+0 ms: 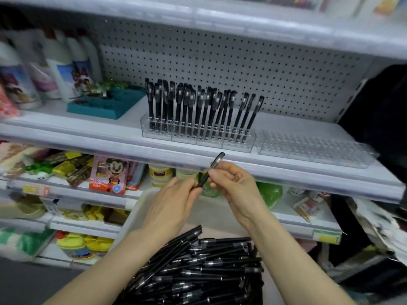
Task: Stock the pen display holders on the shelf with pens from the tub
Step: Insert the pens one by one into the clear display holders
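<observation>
In the head view, a single black pen (pixel 210 170) is held between both hands in front of the shelf (pixel 88 137) edge, tilted with its capped end up and to the right. Its lower end is pinched by the curled fingers of the left hand (pixel 176 194), and its middle is pinched between the thumb and fingers of the right hand (pixel 233 181); the two hands are just beside each other. Below the hands and forearms the white tub (pixel 132 219) is seen, with a pile (pixel 198 267) of black pens heaped in it, most of them lying crosswise. On the shelf above the hands a clear holder (pixel 236 147) is stood, with rows of black pens upright in it, caps up; its right end is more thinly filled, three pens being set apart from the rest. Just to its right an empty holder (pixel 315 150) of the same clear plastic is placed. The held pen is just below the front right part of the filled holder. A pegboard (pixel 220 58) is seen behind both holders, and a teal tray (pixel 105 106) and blurred bottles (pixel 61 69) are stood at the left of the shelf.
</observation>
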A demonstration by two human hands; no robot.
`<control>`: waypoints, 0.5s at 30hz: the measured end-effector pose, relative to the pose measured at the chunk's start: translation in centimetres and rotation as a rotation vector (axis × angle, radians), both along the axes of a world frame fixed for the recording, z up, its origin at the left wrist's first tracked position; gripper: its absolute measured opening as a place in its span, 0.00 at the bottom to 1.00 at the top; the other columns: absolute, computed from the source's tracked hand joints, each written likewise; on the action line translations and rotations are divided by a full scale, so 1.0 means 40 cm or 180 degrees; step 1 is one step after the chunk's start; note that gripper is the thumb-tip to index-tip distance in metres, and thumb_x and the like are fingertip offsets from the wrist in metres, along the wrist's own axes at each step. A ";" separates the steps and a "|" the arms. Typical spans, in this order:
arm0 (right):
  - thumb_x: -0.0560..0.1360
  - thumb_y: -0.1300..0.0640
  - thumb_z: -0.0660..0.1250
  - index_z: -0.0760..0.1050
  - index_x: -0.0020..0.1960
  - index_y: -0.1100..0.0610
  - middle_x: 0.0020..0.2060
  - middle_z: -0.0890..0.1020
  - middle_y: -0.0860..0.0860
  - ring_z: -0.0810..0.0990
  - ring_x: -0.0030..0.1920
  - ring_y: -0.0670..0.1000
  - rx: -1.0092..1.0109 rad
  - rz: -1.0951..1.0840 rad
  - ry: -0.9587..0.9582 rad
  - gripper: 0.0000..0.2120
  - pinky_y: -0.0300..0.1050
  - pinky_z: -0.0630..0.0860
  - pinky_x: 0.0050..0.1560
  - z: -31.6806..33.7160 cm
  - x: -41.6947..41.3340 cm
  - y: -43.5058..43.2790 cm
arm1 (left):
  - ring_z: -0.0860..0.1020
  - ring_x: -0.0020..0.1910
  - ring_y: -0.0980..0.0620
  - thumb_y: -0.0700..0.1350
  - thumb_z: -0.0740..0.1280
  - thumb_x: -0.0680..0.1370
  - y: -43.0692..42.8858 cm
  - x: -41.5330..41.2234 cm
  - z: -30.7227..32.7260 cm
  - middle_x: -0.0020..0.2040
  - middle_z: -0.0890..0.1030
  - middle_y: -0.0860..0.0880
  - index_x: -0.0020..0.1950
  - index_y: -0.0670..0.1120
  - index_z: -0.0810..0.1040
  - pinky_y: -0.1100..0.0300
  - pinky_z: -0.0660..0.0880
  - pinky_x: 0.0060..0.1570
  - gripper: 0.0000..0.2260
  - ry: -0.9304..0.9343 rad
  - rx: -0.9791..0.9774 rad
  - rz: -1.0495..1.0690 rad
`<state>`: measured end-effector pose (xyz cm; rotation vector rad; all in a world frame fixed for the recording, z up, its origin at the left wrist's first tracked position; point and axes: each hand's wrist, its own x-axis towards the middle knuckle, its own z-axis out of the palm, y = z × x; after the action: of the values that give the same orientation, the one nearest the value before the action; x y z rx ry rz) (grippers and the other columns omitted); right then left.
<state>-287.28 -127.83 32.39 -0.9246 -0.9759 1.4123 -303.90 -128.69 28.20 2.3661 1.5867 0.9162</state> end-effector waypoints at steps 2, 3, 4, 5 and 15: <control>0.73 0.67 0.70 0.77 0.50 0.61 0.42 0.84 0.59 0.80 0.37 0.50 0.0171 -0.0172 -0.0285 0.07 0.37 0.79 0.41 0.037 0.007 0.015 | 0.69 0.47 0.55 0.59 0.51 0.81 0.021 -0.008 0.027 0.44 0.73 0.57 0.49 0.54 0.72 0.56 0.69 0.43 0.14 -0.0020 0.0140 -0.0129; 0.74 0.66 0.70 0.78 0.49 0.60 0.41 0.85 0.58 0.81 0.38 0.50 0.0299 -0.0296 -0.0438 0.05 0.38 0.79 0.41 0.059 0.014 0.026 | 0.70 0.50 0.55 0.59 0.50 0.80 0.036 -0.014 0.042 0.48 0.74 0.57 0.53 0.53 0.74 0.57 0.70 0.46 0.16 -0.0035 0.0279 -0.0156; 0.74 0.64 0.71 0.78 0.48 0.59 0.40 0.85 0.56 0.82 0.38 0.50 0.0435 -0.0441 -0.0591 0.04 0.38 0.79 0.41 0.085 0.021 0.039 | 0.70 0.54 0.54 0.59 0.51 0.80 0.055 -0.019 0.059 0.52 0.75 0.55 0.57 0.51 0.75 0.58 0.70 0.50 0.18 -0.0042 0.0418 -0.0134; 0.74 0.63 0.71 0.78 0.47 0.58 0.38 0.85 0.54 0.83 0.39 0.50 0.0575 -0.0606 -0.0740 0.04 0.39 0.79 0.41 0.112 0.029 0.055 | 0.70 0.57 0.53 0.58 0.52 0.80 0.076 -0.025 0.075 0.56 0.75 0.53 0.62 0.50 0.75 0.57 0.70 0.54 0.19 -0.0016 0.0532 -0.0074; 0.76 0.58 0.70 0.79 0.50 0.57 0.38 0.85 0.51 0.84 0.37 0.47 0.1383 -0.1932 -0.1968 0.04 0.42 0.82 0.43 0.264 0.065 0.243 | 0.65 0.71 0.43 0.48 0.65 0.79 0.250 -0.010 0.141 0.71 0.69 0.43 0.73 0.44 0.69 0.47 0.64 0.71 0.23 0.0878 0.0976 0.0216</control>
<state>-284.69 -118.09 42.93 -1.2115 -1.2456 0.3746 -304.28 -118.70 33.84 2.7676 1.7415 0.9390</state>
